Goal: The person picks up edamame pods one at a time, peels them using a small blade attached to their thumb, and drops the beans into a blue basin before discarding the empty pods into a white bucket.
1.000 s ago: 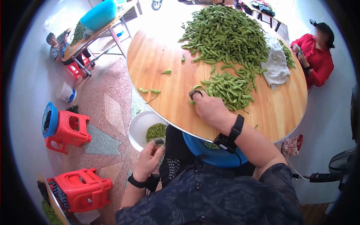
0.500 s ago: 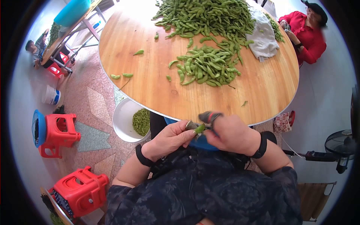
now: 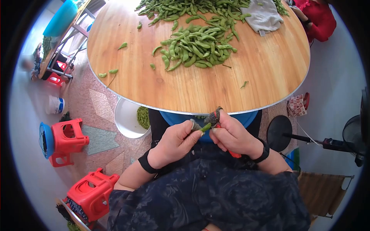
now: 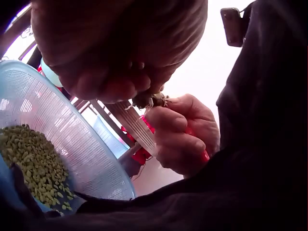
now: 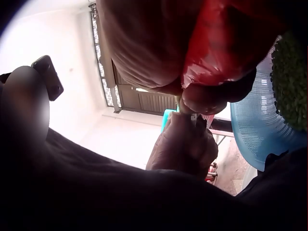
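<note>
My left hand [image 3: 169, 142] pinches a green soybean pod [image 3: 207, 127] over my lap, at the table's near edge. A grey-green cover sits on one of its fingertips. My right hand [image 3: 237, 134] meets the pod's other side, its fingers curled round a red handle [image 3: 234, 154]; the handle also shows as a broad red shape in the right wrist view, and I cannot tell what tool it belongs to. A dark finger cover [image 3: 212, 117] with a red stripe wraps one right finger. Beneath the hands is a blue mesh basket [image 4: 91, 139] with shelled beans [image 4: 33, 163].
Soybean pods [image 3: 196, 48] lie heaped on the round wooden table [image 3: 154, 88], beside a grey cloth [image 3: 264, 17]. A white bucket [image 3: 125, 119] holding green pods stands at left, near red stools [image 3: 71, 134]. A fan [image 3: 352, 123] stands at right; a person in red [image 3: 320, 23] sits beyond.
My right hand has come back from the pods on the table to my lap, meeting the left hand at the pod. The head view has tilted down, and the red handle now shows.
</note>
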### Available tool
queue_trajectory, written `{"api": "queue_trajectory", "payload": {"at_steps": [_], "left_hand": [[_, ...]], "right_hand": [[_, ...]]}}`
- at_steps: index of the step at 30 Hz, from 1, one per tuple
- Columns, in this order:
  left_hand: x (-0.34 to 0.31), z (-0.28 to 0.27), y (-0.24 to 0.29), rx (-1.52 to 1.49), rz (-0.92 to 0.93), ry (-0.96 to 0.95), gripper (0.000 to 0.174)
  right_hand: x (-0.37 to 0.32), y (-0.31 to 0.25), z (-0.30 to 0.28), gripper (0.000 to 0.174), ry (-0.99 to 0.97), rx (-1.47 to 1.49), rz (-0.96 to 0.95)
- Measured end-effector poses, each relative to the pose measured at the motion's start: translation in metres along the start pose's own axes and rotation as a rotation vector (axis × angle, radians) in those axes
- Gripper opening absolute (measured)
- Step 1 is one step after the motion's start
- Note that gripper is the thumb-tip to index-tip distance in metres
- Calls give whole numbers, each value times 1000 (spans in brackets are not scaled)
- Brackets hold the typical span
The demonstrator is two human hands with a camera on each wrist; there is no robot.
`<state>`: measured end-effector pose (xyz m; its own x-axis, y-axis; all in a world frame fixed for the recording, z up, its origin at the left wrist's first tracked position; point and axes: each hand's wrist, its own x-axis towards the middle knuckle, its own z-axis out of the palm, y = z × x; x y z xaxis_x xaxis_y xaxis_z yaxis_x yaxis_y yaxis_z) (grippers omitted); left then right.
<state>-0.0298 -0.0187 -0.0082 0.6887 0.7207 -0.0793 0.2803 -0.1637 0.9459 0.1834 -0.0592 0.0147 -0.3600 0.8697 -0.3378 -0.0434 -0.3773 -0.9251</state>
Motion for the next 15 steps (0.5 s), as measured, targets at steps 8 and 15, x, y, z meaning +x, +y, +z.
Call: {"api": "queue_trajectory", "payload": {"at_steps": [8,15], "left_hand": [[3,9,-6,-28,38,-2,20],[0,15,-50,-1139,-489,-383,18]], "right_hand": [[-4,12,-2,7,8,-29,-2],[-3,39,4,15,-162,497,163]]}}
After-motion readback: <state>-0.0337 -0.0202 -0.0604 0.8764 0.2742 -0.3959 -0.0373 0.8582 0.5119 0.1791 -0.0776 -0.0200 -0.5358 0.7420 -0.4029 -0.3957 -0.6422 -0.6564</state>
